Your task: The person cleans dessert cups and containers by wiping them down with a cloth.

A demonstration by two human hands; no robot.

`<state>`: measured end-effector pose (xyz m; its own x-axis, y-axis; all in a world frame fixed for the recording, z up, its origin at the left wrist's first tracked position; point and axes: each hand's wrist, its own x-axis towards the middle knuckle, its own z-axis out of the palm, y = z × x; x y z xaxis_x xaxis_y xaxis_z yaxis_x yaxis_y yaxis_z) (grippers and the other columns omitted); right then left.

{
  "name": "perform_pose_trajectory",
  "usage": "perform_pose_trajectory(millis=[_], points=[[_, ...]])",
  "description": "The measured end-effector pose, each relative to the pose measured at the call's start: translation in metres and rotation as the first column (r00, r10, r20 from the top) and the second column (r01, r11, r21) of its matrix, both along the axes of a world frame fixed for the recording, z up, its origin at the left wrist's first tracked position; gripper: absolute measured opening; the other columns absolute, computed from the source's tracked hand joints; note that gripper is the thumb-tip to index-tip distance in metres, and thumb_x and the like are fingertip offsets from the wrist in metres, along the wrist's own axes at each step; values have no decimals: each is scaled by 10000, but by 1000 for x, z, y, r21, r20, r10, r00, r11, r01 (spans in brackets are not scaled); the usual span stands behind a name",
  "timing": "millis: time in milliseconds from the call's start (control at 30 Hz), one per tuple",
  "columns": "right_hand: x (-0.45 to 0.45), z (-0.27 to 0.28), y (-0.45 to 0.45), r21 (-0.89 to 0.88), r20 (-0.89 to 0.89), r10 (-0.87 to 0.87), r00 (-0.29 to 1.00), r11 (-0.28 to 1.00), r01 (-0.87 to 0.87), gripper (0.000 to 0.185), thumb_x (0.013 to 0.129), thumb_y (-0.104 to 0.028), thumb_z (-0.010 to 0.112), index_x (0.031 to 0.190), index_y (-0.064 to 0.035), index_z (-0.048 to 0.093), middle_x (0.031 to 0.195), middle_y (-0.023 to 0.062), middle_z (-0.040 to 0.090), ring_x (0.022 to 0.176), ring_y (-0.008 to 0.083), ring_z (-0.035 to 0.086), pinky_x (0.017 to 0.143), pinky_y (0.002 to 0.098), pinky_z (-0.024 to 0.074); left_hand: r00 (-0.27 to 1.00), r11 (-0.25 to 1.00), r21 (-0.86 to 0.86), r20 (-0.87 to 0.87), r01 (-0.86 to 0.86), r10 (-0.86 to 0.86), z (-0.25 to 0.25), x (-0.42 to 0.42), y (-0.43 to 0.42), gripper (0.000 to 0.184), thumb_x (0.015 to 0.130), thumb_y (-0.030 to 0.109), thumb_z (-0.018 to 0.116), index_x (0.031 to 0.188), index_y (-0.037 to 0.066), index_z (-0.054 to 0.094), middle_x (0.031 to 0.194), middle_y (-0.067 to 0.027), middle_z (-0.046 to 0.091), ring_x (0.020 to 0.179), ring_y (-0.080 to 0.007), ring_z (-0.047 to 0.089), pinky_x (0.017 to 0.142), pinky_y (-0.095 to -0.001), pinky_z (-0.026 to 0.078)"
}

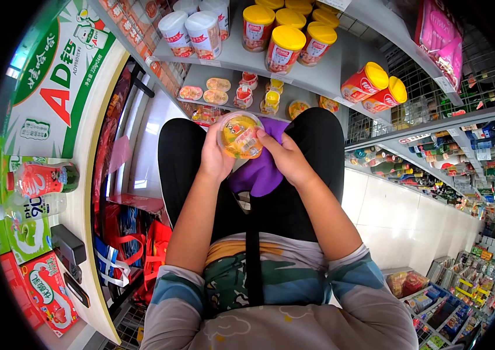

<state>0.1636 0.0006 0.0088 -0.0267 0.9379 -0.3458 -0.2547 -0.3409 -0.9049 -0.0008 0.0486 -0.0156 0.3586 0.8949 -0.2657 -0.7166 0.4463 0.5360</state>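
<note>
Between my raised knees, my left hand (216,153) is wrapped round the side of a round, clear-lidded cup (240,136) with orange contents and a printed label. My right hand (285,156) has its thumb on the cup's right edge. A purple cloth (262,175) hangs beneath the cup and under my right hand, whose lower fingers are hidden by it. The cup's lid faces up toward me.
Ahead, a grey shelf (233,63) holds white cans and yellow-lidded cans (285,49). Small packaged cups (271,100) sit on the shelf below. At left is a counter (87,192) with bottles and cartons. Bottle shelves (434,153) stand at right.
</note>
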Motion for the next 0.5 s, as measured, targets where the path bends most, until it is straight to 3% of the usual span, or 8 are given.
perform_pose_trajectory(millis=[100, 167, 200, 267, 333, 400, 467, 500], points=[[-1, 6, -1, 7, -40, -25, 999, 1000, 26, 317, 1029, -337, 615, 1132, -44, 678, 978, -7, 682, 889, 65, 591, 799, 258, 492, 997, 998, -13, 47, 56, -56, 5, -1, -1, 469, 1054, 441, 429, 1276, 55, 577, 1205, -122, 656, 1131, -256, 635, 1013, -401, 486], [1, -3, -3, 170, 240, 94, 966, 976, -137, 337, 1045, -316, 589, 1164, -15, 681, 1036, -2, 694, 931, 62, 599, 846, 246, 493, 994, 997, -10, 80, 73, -72, 0, -5, 1, 473, 1049, 463, 446, 1260, 61, 579, 1178, -115, 661, 1109, -250, 643, 993, -400, 498], [1, -2, -4, 178, 247, 97, 964, 974, -143, 337, 1045, -316, 589, 1164, -15, 681, 1036, -2, 694, 931, 62, 599, 846, 246, 493, 990, 995, -14, 105, 95, -93, 1, -6, 2, 478, 1044, 485, 462, 1245, 68, 582, 1150, -109, 666, 1087, -243, 652, 973, -398, 509], [2, 2, -4, 46, 469, 118, 875, 987, -157, 321, 1050, -311, 579, 1103, -19, 701, 935, -18, 690, 861, 63, 594, 790, 250, 498, 993, 998, -28, 106, 56, -52, 3, -6, 1, 433, 1035, 451, 495, 1232, 77, 584, 1118, -99, 669, 1060, -233, 659, 950, -397, 519], [3, 3, -5, 72, 436, 70, 897, 991, -112, 310, 1050, -306, 575, 1061, -29, 713, 875, -21, 683, 815, 64, 591, 761, 250, 501, 996, 1000, -25, 94, 0, 3, 2, -7, 3, 418, 1028, 431, 505, 1241, 79, 580, 1117, -94, 668, 1061, -233, 658, 950, -396, 519], [8, 6, -8, -26, 245, 105, 964, 994, -102, 313, 1047, -317, 578, 1057, -35, 712, 879, -13, 681, 813, 67, 591, 762, 246, 499, 999, 999, -20, 27, -35, 36, 2, -5, 0, 402, 1020, 417, 511, 1223, 80, 591, 1124, -88, 670, 1066, -227, 657, 944, -383, 518], [4, -4, -12, 149, 280, 99, 955, 978, -145, 353, 1032, -361, 582, 996, -29, 698, 803, -3, 664, 727, 93, 593, 688, 284, 498, 993, 999, -28, -113, 37, -39, -11, -5, -1, 386, 1004, 408, 541, 1175, 67, 595, 1111, -113, 672, 1047, -225, 667, 933, -374, 523], [4, -4, -15, 122, 303, 172, 937, 968, -217, 327, 1022, -331, 588, 1007, -25, 706, 802, 16, 683, 719, 109, 613, 696, 298, 511, 996, 999, -20, -79, 33, -34, -32, -4, 0, 324, 989, 337, 574, 1159, 62, 595, 1091, -118, 673, 1026, -227, 675, 920, -369, 532]])
